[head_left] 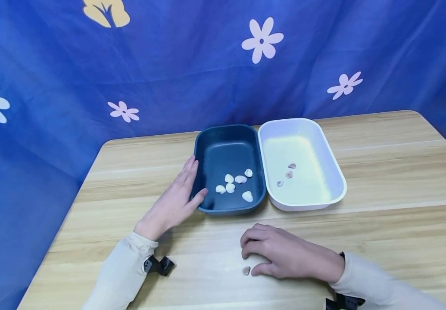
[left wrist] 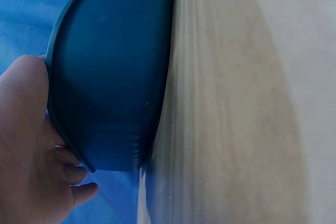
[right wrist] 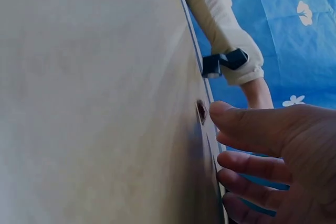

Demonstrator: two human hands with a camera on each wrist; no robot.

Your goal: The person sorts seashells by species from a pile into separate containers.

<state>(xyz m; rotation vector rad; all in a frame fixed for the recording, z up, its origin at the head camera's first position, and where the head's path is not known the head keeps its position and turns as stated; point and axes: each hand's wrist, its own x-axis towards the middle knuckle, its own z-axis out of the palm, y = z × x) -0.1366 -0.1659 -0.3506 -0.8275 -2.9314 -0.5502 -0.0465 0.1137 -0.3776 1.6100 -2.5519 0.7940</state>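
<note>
My left hand [head_left: 178, 196] rests on the left rim of a dark blue tub [head_left: 228, 212], its fingers fairly straight along the edge. Inside that tub lie several white ribbed seashells [head_left: 230, 187]. On the table in front, a small brownish seashell [head_left: 246, 271] lies just off the thumb tip of my right hand [head_left: 285, 252]. The fingers of this hand are loosely bent and hold nothing. In the right wrist view, the same dark shell [right wrist: 201, 112] sits on the tabletop, apart from the thumb by a small gap.
A white tub [head_left: 339, 189] stands against the right side of the dark one, with three small brownish shells [head_left: 289, 175] in it. Both tubs are near the back of the wooden table [head_left: 393, 181]. Behind hangs a blue flowered cloth [head_left: 191, 64].
</note>
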